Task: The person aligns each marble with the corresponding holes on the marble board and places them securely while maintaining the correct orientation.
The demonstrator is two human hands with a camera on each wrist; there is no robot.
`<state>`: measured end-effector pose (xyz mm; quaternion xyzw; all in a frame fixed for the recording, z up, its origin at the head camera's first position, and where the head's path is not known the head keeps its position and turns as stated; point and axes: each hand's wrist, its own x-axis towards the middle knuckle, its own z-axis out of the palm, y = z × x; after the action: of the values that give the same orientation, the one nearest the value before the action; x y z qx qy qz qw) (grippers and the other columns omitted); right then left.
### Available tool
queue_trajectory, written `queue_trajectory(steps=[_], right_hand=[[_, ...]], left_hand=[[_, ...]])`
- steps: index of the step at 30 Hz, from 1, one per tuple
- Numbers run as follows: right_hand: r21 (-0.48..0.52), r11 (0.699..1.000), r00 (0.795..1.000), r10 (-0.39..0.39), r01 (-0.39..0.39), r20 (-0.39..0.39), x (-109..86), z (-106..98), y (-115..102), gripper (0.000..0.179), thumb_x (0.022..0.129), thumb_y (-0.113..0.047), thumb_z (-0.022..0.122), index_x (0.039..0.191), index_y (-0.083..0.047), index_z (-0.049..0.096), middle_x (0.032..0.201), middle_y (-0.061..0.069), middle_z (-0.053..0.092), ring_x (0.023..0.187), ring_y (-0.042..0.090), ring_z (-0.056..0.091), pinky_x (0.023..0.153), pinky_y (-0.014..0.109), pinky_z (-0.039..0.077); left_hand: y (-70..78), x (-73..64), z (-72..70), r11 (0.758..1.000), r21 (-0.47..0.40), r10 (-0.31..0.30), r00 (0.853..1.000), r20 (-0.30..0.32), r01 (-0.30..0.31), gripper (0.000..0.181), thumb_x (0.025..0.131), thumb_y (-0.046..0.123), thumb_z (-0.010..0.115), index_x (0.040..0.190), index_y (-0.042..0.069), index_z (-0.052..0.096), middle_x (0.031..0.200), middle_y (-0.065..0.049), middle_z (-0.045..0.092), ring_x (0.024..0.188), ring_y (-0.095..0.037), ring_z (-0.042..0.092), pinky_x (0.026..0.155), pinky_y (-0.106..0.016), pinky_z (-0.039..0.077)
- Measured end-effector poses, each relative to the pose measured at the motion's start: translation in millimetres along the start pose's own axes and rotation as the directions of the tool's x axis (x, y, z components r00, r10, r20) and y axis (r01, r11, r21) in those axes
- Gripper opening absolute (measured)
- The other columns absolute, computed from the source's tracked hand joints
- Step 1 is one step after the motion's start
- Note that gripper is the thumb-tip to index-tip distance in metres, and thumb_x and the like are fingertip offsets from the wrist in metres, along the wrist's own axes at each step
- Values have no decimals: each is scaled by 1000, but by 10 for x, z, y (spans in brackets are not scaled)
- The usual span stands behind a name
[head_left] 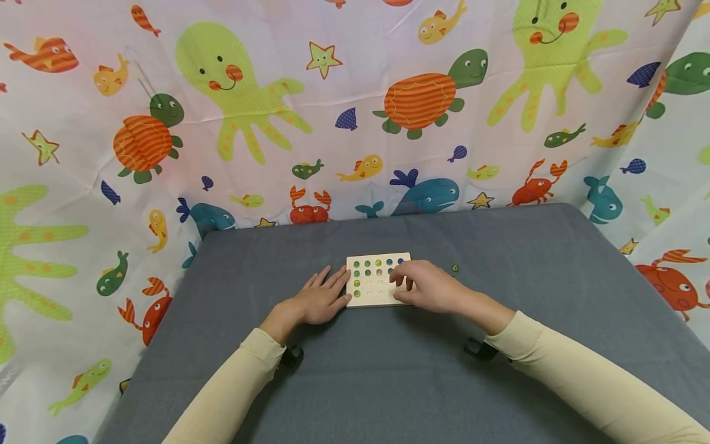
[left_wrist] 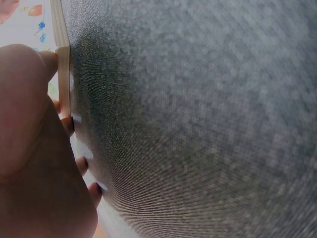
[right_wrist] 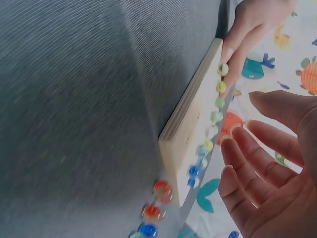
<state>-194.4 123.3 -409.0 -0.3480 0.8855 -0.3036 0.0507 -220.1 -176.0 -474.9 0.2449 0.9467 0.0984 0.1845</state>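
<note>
A pale wooden board [head_left: 388,302] lies on the grey cloth, with marbles [head_left: 368,272] seated in its back rows and left column. My left hand [head_left: 320,301] is flat beside the board's left side, fingers straight. Its thumb and fingertips touch the board's edge [left_wrist: 64,84] in the left wrist view. Over the board's right part hovers my right hand [head_left: 426,287], palm down, fingers loosely bent. The right wrist view shows a gap between its thumb [right_wrist: 272,106] and fingers, with nothing held. This hand hides part of the right columns in the head view.
To the right of the board, a green marble [head_left: 455,268] lies on the cloth. Red marbles [right_wrist: 152,213] and a blue marble [right_wrist: 147,229] sit beside the board in the right wrist view. Behind the table [head_left: 266,253] hangs a sea-animal curtain [head_left: 344,68].
</note>
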Motion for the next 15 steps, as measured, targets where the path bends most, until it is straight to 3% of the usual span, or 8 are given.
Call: queue_trajectory(steps=[7, 15], right_hand=[[-7, 1000, 999, -8, 8, -45, -154, -127, 172, 22, 91, -9, 77, 111, 0, 73, 88, 0, 67, 72, 11, 57, 64, 28, 51], [-8, 998, 996, 63, -64, -64, -286, -277, 374, 17, 92, -8, 76, 108, -3, 74, 100, 8, 71, 80, 15, 62, 68, 31, 53]], left_hand=[[43, -11, -31, 1000, -12, -22, 1000, 19, 22, 69, 109, 56, 32, 166, 29, 4, 172, 11, 1, 158, -28, -5, 125, -53, 0], [75, -45, -75, 1000, -8, -24, 1000, 18, 24, 68, 110, 54, 31, 167, 27, 6, 172, 8, 2, 158, -29, -5, 125, -53, 1]])
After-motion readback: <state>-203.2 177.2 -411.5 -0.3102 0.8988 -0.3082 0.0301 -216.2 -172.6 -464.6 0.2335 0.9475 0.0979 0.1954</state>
